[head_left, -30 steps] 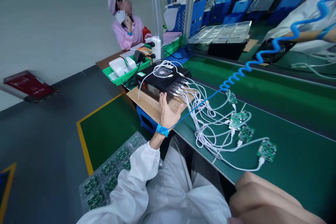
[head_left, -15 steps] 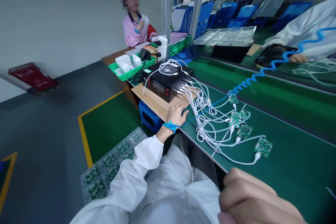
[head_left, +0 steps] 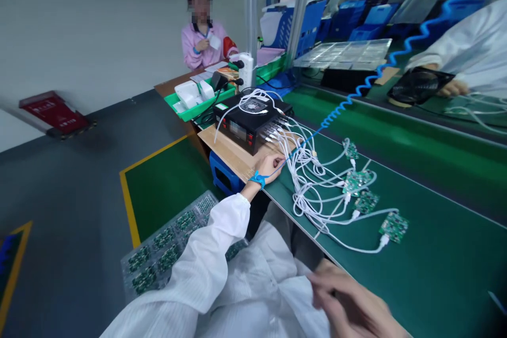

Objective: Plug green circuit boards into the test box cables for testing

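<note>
My left hand, with a blue wrist strap, rests at the table edge on the front of a brown cardboard sheet. Its fingers are curled in toward the thumb; whatever lies inside them is hidden. A blue coiled cord runs past these fingers to the strap. Behind stands a black box with white cables plugged into its side. Several green circuit boards lie on those cables' ends. My right hand is low in front of my body, its fingers smeared by motion.
A clear tray of circuit boards is down at my left, beside a blue stool. Farther back are a green bin, a power strip and a person in pink. Another person's hand is across the table.
My left hand's spread fingers have curled in, and the hand has shifted slightly right. My right hand has moved left and turned. The coiled cord has swung upward.
</note>
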A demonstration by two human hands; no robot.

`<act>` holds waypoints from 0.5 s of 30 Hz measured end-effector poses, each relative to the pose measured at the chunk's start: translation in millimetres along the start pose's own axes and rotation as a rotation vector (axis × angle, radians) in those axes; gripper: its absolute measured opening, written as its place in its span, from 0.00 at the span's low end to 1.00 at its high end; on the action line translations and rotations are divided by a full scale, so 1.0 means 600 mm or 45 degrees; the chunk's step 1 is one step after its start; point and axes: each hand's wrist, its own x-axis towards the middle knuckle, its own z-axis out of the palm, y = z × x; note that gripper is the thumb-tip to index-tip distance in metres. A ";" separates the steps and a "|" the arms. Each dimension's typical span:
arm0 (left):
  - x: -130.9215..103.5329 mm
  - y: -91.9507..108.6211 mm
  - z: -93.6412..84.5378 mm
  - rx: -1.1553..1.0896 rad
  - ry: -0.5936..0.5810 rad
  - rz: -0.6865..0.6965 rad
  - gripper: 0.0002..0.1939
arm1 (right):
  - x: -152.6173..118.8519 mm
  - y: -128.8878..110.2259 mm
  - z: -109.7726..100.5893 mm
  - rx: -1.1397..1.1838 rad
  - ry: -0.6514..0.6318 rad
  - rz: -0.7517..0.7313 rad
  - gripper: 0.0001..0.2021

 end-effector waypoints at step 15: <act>0.004 -0.005 0.014 -0.123 -0.019 0.037 0.09 | -0.150 0.262 0.119 -0.260 -0.645 0.854 0.24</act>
